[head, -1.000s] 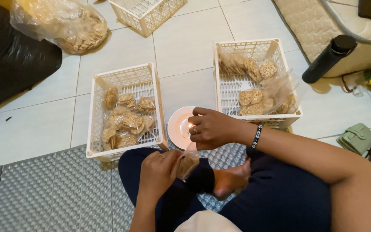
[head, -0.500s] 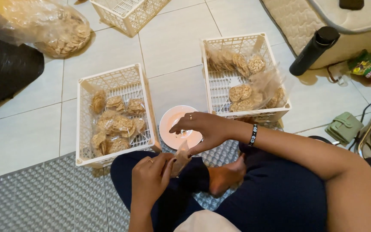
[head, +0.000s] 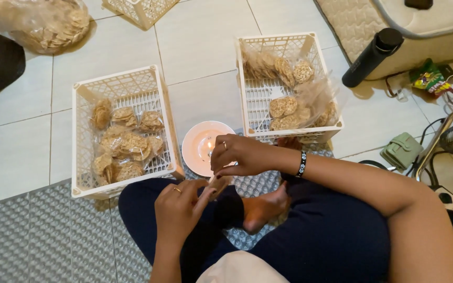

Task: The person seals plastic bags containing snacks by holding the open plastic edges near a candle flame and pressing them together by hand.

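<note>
Sealing step: left hand and right hand pinch a small cracker packet at centre frame, beside the candle dish; next, its open edge needs steadying.

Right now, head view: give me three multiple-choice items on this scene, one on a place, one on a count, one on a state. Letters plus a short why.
1. Where is the plate with the candle?
A. On the floor between the two near baskets
B. Inside the right basket
C. On the mat by the black bottle

2. How many white baskets show, counting the one cut off at the top edge?
A. Two
B. Three
C. Five

3. What state is the candle in?
A. Lit
B. Unlit
C. Tipped on its side

Answers:
1 A: the plate sits on the tile between the left basket and the right basket.
2 B: those two, plus the top basket.
3 A: a small flame glows in front of the right hand; the left hand and right hand pinch a small packet just short of it.
</note>
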